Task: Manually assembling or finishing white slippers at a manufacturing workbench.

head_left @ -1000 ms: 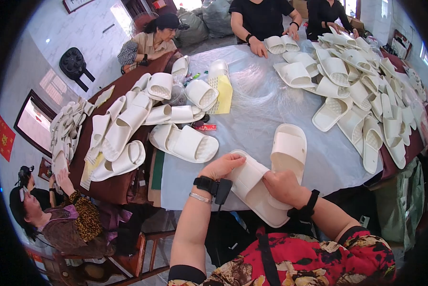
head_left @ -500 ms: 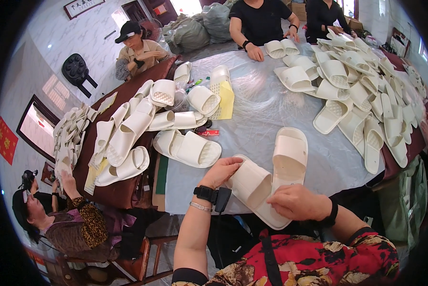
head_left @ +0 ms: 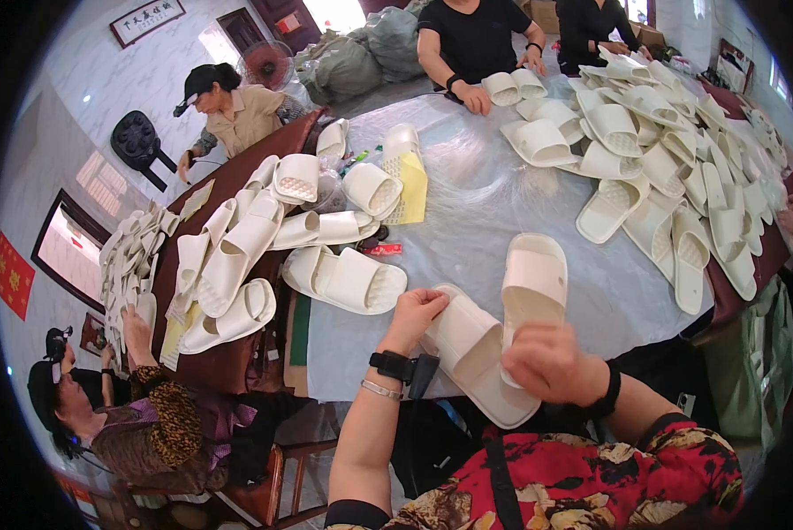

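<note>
At the far left, a seated person's hand reaches up to a stack of cream slippers at the edge of the counter. Beside it, a loose heap of slippers lies on the dark part of the counter. A flat pair of slippers lies on the grey covering, near the left hand.

The left hand rests on the near slipper, fingers curled over its strap end; the grip is closed on the near slipper. This slipper lies at the near counter edge, overhanging toward the person. The right hand holds the heel of the upright slipper, its grip closed on it. The two slippers touch. At the right, a large pile of slippers covers the counter.
</note>
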The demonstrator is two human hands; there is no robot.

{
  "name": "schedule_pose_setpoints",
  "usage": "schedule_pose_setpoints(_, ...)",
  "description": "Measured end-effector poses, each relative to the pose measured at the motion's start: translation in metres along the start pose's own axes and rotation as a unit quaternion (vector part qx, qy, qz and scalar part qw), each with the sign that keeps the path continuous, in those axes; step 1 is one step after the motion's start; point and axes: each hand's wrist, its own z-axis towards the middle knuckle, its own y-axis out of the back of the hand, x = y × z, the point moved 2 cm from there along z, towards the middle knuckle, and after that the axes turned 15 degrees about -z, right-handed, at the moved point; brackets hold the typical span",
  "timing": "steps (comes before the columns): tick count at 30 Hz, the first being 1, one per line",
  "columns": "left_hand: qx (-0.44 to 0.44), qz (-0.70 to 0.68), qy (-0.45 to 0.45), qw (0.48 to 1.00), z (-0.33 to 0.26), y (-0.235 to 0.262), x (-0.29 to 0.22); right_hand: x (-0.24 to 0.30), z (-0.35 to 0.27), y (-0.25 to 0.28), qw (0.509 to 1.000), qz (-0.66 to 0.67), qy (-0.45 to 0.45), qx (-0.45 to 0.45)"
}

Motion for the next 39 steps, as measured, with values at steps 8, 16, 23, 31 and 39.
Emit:
schedule_pose_setpoints(8, -0.002, 0.157, -0.232, 0.960, 0.023, -0.038, -0.054, -0.064, -0.039, -0.019, 0.915, -0.260, -0.294, 0.093)
schedule_pose_setpoints(16, 0.166, 0.289, -0.263, 0.906, 0.065, -0.110, -0.054, -0.062, -0.056, -0.020, 0.898, -0.252, -0.294, 0.209)
schedule_pose_setpoints(23, 0.259, 0.264, -0.073, 0.926, 0.083, -0.139, -0.034, -0.063, -0.070, -0.027, 0.896, -0.240, -0.298, 0.226)
schedule_pose_setpoints(31, 0.190, 0.207, -0.036, 0.959, 0.081, -0.087, -0.017, -0.043, -0.067, 0.000, 0.894, -0.172, -0.200, 0.362)
schedule_pose_setpoints(39, 0.174, 0.120, 0.027, 0.977, 0.064, -0.072, -0.019, -0.033, -0.077, 0.008, 0.879, -0.209, -0.208, 0.376)
